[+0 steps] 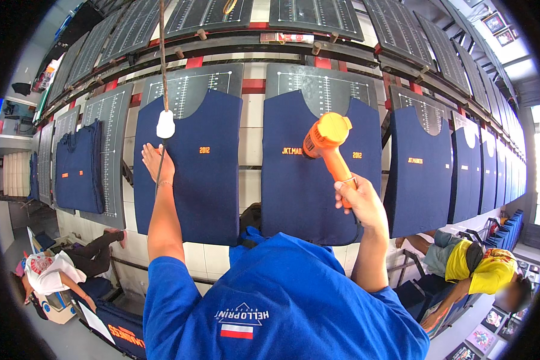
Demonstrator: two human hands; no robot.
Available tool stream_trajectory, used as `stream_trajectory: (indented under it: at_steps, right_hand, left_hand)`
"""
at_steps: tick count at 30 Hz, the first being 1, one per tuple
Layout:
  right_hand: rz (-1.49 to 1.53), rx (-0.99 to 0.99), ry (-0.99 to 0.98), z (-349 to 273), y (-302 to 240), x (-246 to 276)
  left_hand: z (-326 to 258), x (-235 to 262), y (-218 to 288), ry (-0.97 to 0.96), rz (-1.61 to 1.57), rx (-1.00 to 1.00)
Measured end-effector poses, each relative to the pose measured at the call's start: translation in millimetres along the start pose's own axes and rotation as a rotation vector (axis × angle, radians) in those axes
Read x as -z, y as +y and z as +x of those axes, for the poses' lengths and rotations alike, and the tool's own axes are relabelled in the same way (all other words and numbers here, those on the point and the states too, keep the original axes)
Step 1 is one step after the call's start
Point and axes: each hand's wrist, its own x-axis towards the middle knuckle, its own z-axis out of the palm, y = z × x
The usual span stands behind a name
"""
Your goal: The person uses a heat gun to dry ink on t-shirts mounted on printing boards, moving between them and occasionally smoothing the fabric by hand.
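Observation:
My right hand grips the handle of an orange heat gun, held above the right-hand navy shirt panel. Its nozzle points down and left, near small orange print on the chest. Stretched out flat, my left hand lies over the print area at the left side of another navy shirt panel. Just above that hand a white cord connector hangs on a cord, and a thin dark cable runs down past my fingers. Both panels lie on dark boards marked with white scales.
More navy panels lie on boards to the right, and a stack of navy pieces sits at left. Beyond a dark metal rail stands another row of boards. People work behind me: one in white, one in yellow.

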Motion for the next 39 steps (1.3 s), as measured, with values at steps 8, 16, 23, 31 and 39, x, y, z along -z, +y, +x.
stream_trajectory:
  at_steps: [8,16,23,31,39]
  right_hand:
    - [0.044,0.005,0.034,-1.0,4.8,4.1]
    - [0.021,0.018,0.052,-1.6,5.9,2.6]
    - [0.009,0.021,0.069,-5.2,6.7,-0.7]
    - [0.055,0.019,0.043,-8.3,9.2,6.9]
    - [0.040,0.028,0.043,-7.1,8.2,0.8]
  left_hand:
    - [-7.2,3.2,7.0,0.058,-0.018,0.183]
    - [-8.8,0.8,4.9,0.079,-0.018,0.156]
    - [-13.1,6.6,11.1,0.056,-0.062,0.129]
    - [-24.6,9.6,14.8,0.081,-0.081,0.069]
    - [-44.3,14.1,29.7,0.115,-0.095,-0.015]
